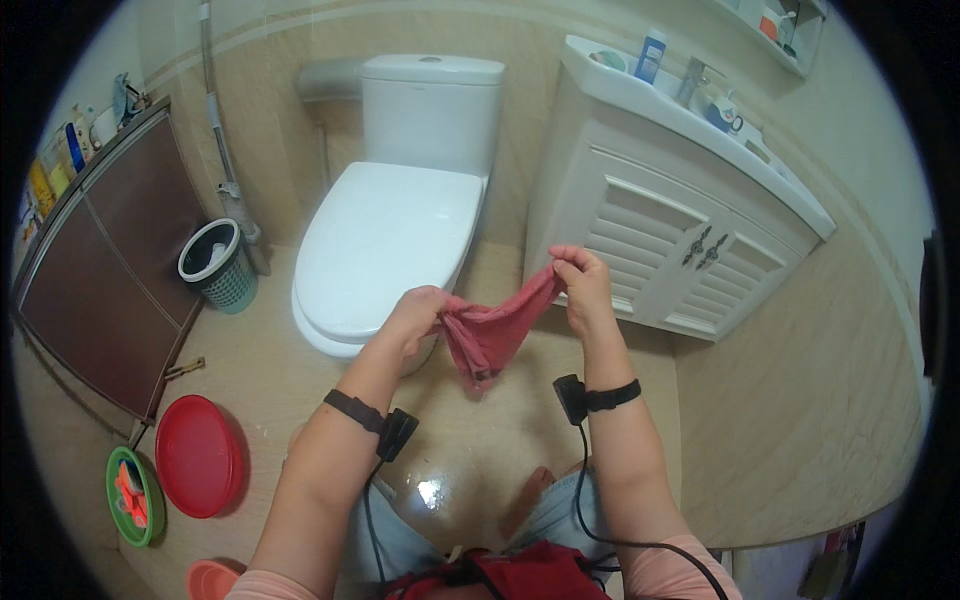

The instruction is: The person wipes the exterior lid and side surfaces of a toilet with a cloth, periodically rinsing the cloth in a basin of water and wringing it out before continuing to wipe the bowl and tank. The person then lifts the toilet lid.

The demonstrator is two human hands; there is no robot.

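Observation:
A pink-red cloth hangs between my two hands, sagging in the middle above the tiled floor. My left hand grips its left end, beside the front of the white toilet's closed lid. Its right end is pinched between thumb and fingers of my right hand, which is raised a little higher, in front of the white louvred vanity cabinet. Each forearm wears a black strap with a small cabled device.
At left stand a mesh waste bin, a red basin, a green basin holding orange things, and an orange tub. A blue-and-white bottle and a cup stand by the sink. A pipe runs up the wall behind the bin.

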